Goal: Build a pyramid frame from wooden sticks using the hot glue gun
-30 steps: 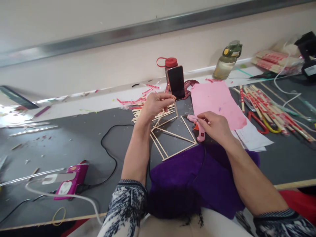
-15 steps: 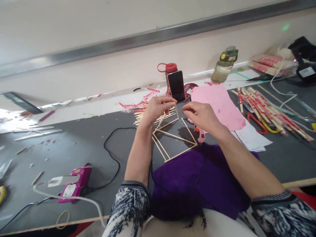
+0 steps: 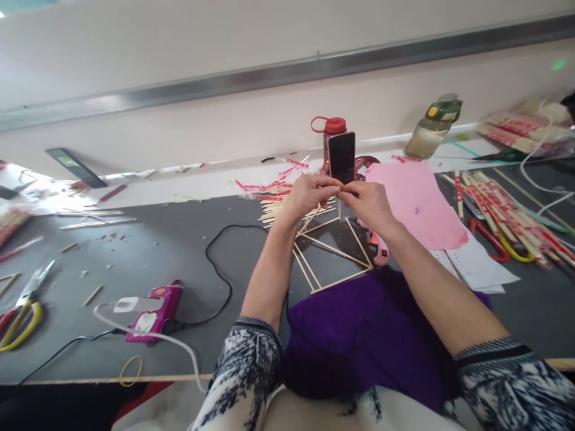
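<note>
A frame of thin wooden sticks stands on the dark tabletop, resting against a purple cloth. Its raised sticks lean up towards my fingers. My left hand pinches the upper end of one stick. Right beside it, the closed fingertips of my right hand meet those of the left; what is between them is hidden. Loose wooden sticks lie behind my left hand, and a pink utility knife is below my right hand.
A phone leans on a red-capped bottle. Pink sheet, wrapped chopsticks and a green-lidded bottle are on the right. To the left are a magenta power box with cables and yellow-handled scissors.
My right hand has moved left to meet the left hand at the stick's upper end. The view has shifted left, bringing the scissors fully into sight.
</note>
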`<action>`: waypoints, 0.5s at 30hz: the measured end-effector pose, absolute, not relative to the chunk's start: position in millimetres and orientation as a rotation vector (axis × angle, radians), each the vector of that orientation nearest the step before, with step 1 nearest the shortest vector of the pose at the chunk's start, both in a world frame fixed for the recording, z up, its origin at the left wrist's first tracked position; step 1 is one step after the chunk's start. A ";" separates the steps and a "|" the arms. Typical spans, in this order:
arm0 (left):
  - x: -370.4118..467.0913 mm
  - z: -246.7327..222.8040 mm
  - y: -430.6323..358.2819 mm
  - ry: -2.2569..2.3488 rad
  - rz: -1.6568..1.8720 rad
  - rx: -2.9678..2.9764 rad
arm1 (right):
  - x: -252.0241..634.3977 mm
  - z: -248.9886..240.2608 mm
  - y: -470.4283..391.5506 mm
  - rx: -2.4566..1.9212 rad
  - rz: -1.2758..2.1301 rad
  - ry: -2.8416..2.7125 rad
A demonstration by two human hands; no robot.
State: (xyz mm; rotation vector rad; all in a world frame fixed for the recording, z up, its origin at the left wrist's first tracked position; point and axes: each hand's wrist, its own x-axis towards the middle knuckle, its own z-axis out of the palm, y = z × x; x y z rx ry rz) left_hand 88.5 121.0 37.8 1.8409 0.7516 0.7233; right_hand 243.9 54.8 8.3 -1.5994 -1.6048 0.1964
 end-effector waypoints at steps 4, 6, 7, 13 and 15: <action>88.6 37.9 120.4 0.775 0.708 1.829 | 245.3 5.7 55.3 -1.576 0.181 -1.618; 88.5 37.8 120.4 0.775 0.714 1.823 | 245.5 4.5 56.2 -1.574 0.175 -1.622; 88.4 37.8 120.4 0.772 0.718 1.818 | 245.5 3.9 56.7 -1.574 0.176 -1.626; 87.0 38.1 120.1 0.776 0.720 1.806 | 245.7 0.8 58.7 -1.550 0.156 -1.665; 86.4 37.9 120.5 0.762 0.724 1.804 | 245.9 -0.3 58.9 -1.539 0.147 -1.665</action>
